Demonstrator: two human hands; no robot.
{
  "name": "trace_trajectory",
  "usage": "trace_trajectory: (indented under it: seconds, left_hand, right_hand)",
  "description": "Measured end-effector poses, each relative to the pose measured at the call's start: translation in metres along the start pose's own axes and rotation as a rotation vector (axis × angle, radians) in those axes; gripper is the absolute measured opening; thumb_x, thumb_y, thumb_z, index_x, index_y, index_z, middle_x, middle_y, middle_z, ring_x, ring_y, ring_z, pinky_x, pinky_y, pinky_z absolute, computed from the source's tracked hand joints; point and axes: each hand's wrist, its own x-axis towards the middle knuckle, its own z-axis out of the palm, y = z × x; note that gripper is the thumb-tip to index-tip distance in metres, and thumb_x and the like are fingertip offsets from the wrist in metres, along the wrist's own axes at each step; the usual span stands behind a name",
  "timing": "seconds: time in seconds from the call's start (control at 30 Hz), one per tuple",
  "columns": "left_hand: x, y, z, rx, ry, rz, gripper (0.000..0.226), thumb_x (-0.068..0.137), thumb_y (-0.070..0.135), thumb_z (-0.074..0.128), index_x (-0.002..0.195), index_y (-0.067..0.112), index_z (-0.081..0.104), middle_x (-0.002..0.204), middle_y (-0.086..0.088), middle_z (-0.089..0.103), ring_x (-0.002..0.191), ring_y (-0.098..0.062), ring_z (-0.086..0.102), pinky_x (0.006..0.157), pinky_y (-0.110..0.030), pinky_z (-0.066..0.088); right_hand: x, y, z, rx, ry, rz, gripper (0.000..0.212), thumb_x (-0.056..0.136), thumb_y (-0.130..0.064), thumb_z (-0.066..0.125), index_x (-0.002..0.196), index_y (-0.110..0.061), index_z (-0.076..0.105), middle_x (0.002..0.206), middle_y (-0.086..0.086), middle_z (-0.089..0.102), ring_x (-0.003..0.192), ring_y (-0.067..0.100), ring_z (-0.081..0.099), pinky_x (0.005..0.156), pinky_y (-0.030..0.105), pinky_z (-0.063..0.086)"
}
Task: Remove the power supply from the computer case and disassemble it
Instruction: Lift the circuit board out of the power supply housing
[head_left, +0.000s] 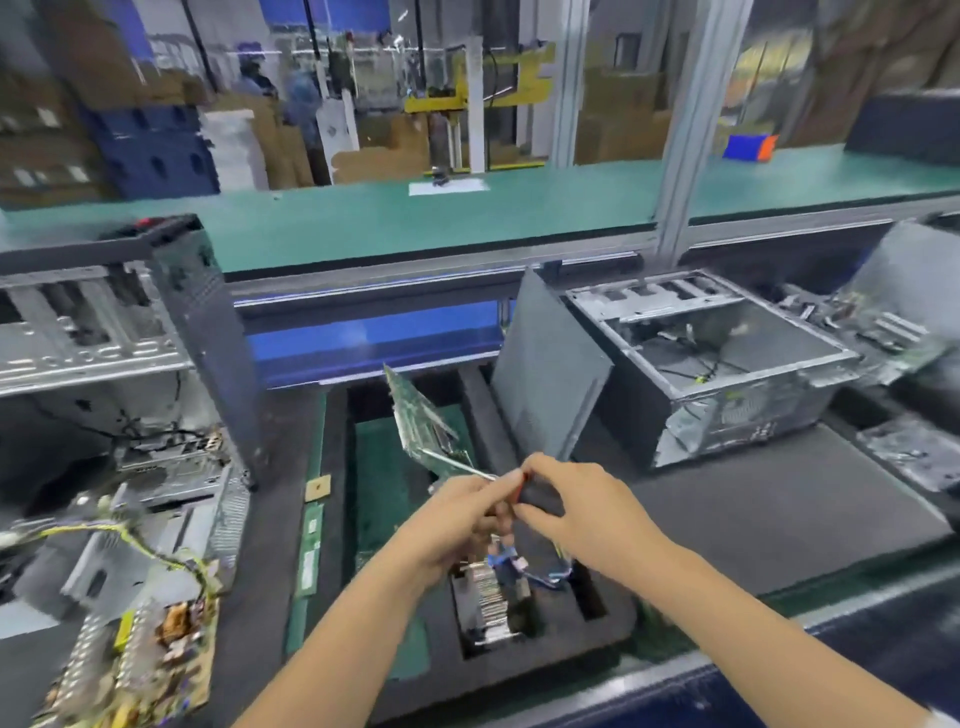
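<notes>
Both hands meet over the middle of the bench on a screwdriver (540, 496) with a black and red handle. My right hand (582, 512) grips the handle. My left hand (457, 512) pinches the metal shaft, which points up and left toward a leaning green circuit board (418, 415). An open computer case (109, 374) stands at the left with loose cables inside. Below it lies a bare power supply board (156, 654) with yellow wires, out of its housing. A second open case (722, 364) lies on its side at the right.
A black foam tray (545, 644) below my hands holds a heatsink and blue wires. A grey side panel (545, 374) leans against the right case. Green strips lie along the tray's left. A green conveyor belt (415, 218) runs behind. More scrap metal sits at the far right.
</notes>
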Motion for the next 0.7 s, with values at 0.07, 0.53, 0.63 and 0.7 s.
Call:
trace_trajectory:
  seconds: [0.07,0.53,0.63,0.7]
  left_hand:
    - [0.018,0.011,0.02,-0.019,0.007,0.004,0.033,0.097,0.037,0.056,0.087,0.005,0.054,0.055,0.001,0.052,0.048,-0.009,0.054,0.041,-0.017,0.037]
    - [0.105,0.047,0.105,0.023,-0.143,0.048,0.034,0.096,0.039,0.058,0.072,0.015,0.056,0.059,0.0,0.05,0.049,-0.01,0.052,0.042,-0.017,0.034]
    - [0.12,0.054,0.131,0.055,-0.159,0.083,0.032,0.096,0.038,0.058,0.073,0.016,0.059,0.056,0.004,0.053,0.049,-0.01,0.052,0.041,-0.017,0.035]
    - [0.132,0.06,0.151,0.128,-0.157,0.138,0.025,0.096,0.033,0.059,0.081,0.014,0.063,0.056,0.006,0.054,0.053,-0.008,0.054,0.044,-0.017,0.04]
  right_hand:
    - [0.007,0.022,-0.015,-0.018,-0.008,0.003,0.021,0.089,-0.042,0.057,0.103,-0.03,0.047,0.096,-0.008,0.067,0.088,0.019,0.06,0.07,0.036,0.05]
    - [0.014,0.122,-0.074,-0.076,0.127,0.134,0.023,0.086,-0.048,0.059,0.106,-0.038,0.055,0.07,-0.014,0.052,0.074,0.012,0.049,0.062,0.028,0.035]
    - [0.011,0.149,-0.09,-0.113,0.113,0.157,0.028,0.088,-0.05,0.055,0.115,-0.04,0.055,0.091,-0.012,0.063,0.089,0.013,0.058,0.07,0.029,0.044]
    - [0.01,0.172,-0.101,-0.137,0.102,0.162,0.028,0.089,-0.047,0.053,0.115,-0.038,0.055,0.091,-0.012,0.061,0.091,0.013,0.058,0.07,0.03,0.046]
